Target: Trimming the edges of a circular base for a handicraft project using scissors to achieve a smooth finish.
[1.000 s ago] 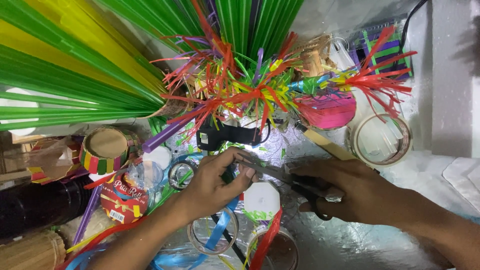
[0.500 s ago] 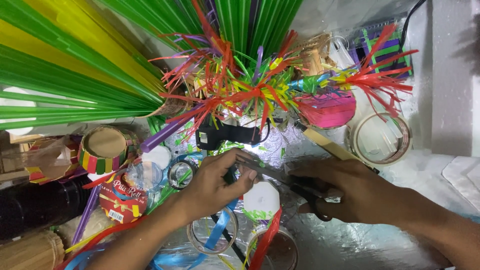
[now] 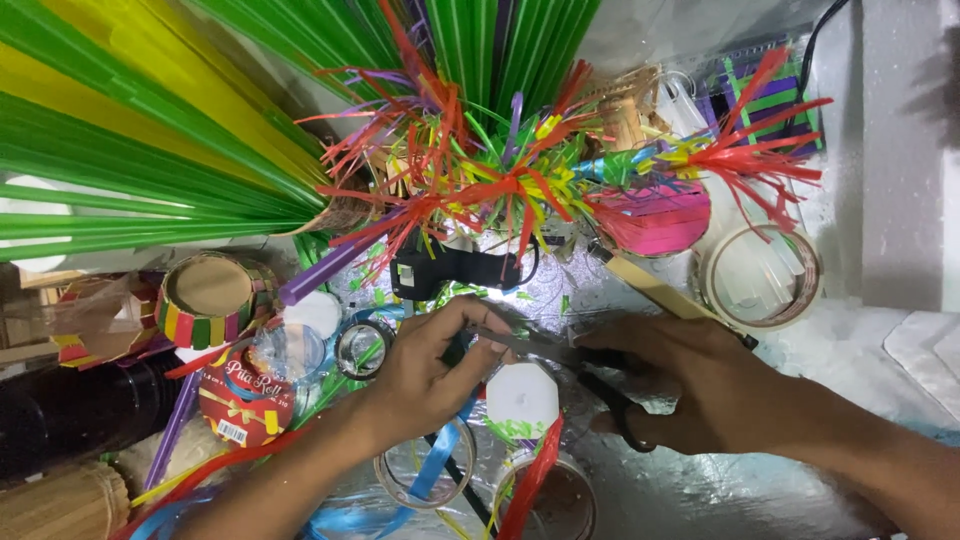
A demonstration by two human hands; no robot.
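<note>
black-handled steel scissors (image 3: 575,365) sat gripped in the right hand (image 3: 700,385); the left hand (image 3: 430,375) pinched something small at the blades, best kept taut.

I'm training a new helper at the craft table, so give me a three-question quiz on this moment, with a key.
1. True or false: the right hand holds black-handled scissors.
2. Which lies nearest below the scissor blades?
A. the white octagonal piece
B. the tape roll
C. the striped round box
3. Fill the gap: the left hand pinches something small at the scissor ____.

Key
1. True.
2. A; the tape roll lies to the upper right and the striped round box far to the left.
3. Blades; what the fingers pinch is too small to tell.
</note>
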